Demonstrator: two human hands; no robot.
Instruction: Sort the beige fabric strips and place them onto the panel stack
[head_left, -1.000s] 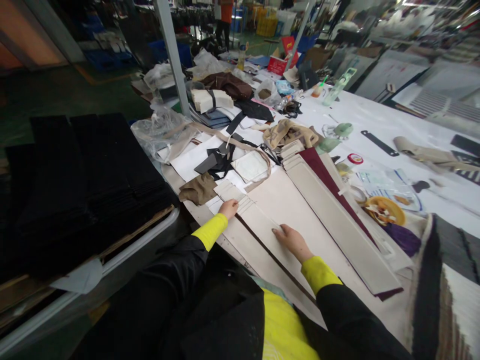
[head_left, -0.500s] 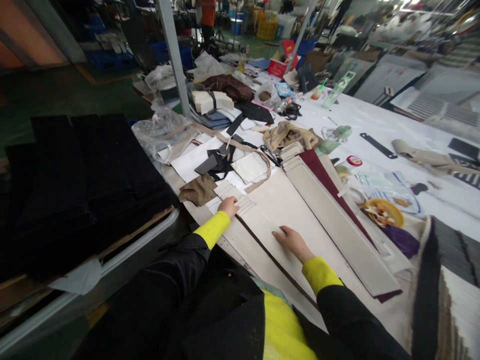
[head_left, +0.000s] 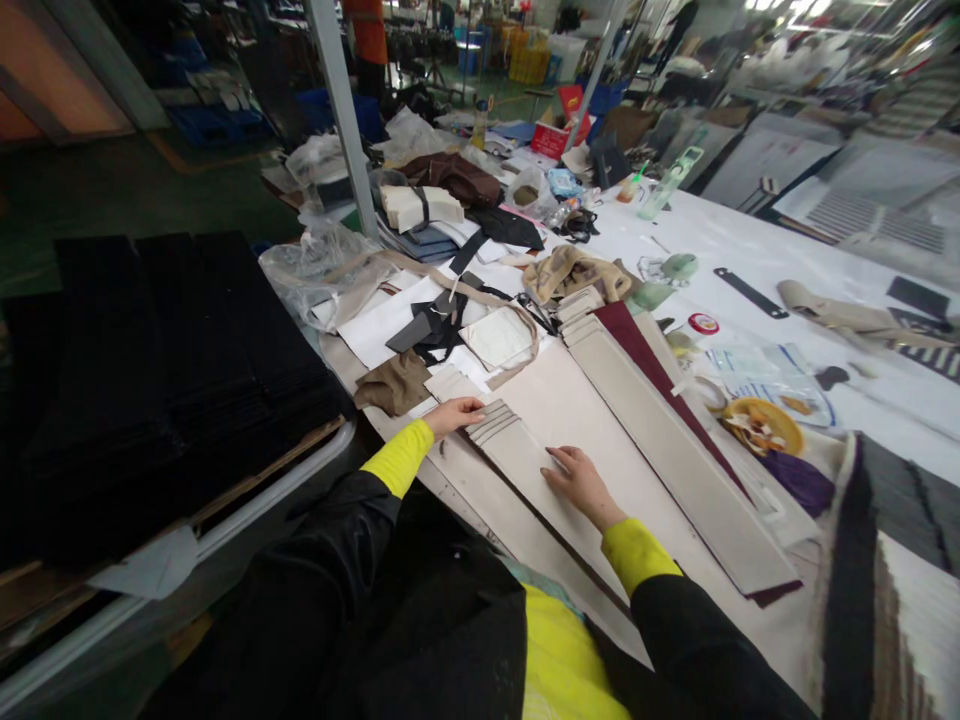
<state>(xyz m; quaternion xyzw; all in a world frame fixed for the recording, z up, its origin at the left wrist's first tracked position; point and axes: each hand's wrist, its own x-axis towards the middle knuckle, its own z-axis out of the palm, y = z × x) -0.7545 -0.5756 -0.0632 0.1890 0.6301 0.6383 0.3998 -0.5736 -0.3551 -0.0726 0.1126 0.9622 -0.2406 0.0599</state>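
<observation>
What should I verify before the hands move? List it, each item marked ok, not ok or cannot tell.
1. Left hand at the far end of the nearer stack of beige strips: ok.
2. Strips' far ends flush: not ok, they lie stepped.
3. Right hand's grip firm: cannot tell, the contact under its fingers is hidden.
4. Second stack of strips apart from the nearer one: ok, bare surface between.
5. Yellow bowl away from both hands: ok, beyond the second stack.
</observation>
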